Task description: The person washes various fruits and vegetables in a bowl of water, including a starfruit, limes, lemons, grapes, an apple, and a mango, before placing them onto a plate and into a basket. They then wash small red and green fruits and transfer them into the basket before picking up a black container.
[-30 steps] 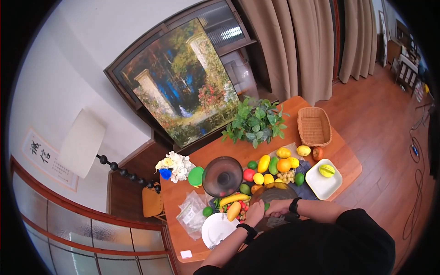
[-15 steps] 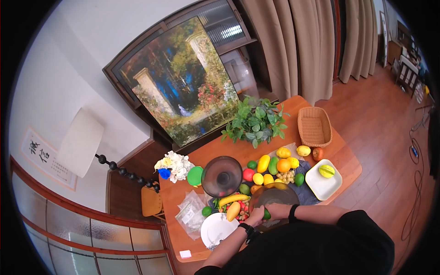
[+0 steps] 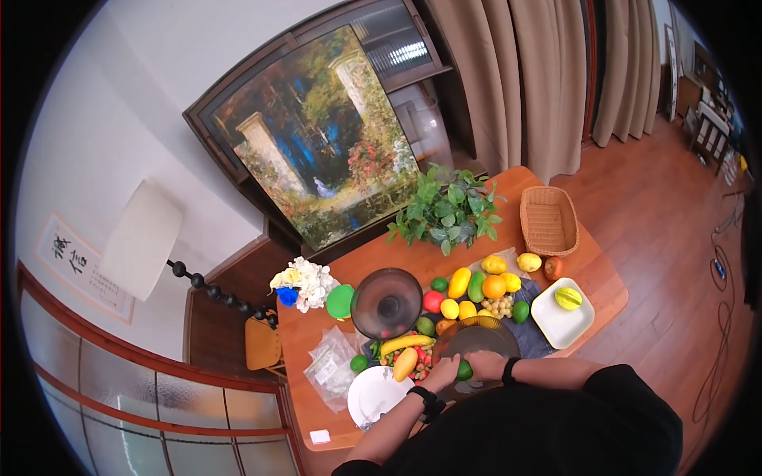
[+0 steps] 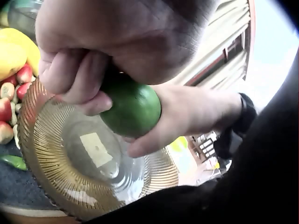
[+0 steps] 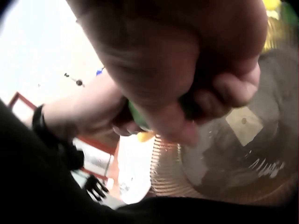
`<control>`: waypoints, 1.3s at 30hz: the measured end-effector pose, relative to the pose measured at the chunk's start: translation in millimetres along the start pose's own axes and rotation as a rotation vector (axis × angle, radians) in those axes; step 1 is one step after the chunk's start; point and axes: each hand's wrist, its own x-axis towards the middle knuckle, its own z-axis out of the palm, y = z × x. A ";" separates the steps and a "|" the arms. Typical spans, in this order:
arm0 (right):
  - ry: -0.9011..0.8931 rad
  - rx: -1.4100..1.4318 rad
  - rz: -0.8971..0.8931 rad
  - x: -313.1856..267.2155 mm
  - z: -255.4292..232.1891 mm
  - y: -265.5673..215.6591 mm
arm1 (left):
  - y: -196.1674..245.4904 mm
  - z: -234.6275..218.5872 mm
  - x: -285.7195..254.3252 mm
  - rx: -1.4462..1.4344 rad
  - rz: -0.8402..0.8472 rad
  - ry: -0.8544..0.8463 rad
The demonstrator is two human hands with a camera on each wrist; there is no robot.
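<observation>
In the left wrist view a smooth, rounded green fruit sits between both hands over a ribbed amber glass bowl. My left hand grips one side of it, fingers curled, while my right hand holds the other side, its thumb along the fruit. Part of the fruit is hidden by the hands in the right wrist view. A pale square label shows at the bowl's bottom. Left of the hands lie a yellow mango and a banana.
A white plate and plastic bags are on the left. Behind the bowl lie several fruits, with a dark glass dish and a leafy plant. On the right stand a white tray with a star fruit and a wicker basket.
My right hand has shifted slightly to the right, away from the left hand, and more of the green fruit shows between them. Other things on the table stay put.
</observation>
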 end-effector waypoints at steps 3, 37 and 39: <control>0.019 -0.002 0.061 -0.3 -3.9 -6.4 | 46.0 -30.1 -22.6 -0.494 -0.333 -0.109; -0.193 0.283 -0.023 12.2 -6.7 10.0 | 47.4 -25.7 -25.5 -0.492 -0.172 -0.107; -0.198 0.241 -0.009 17.4 -6.0 12.0 | 36.5 -10.5 -17.9 -0.720 -0.280 -0.144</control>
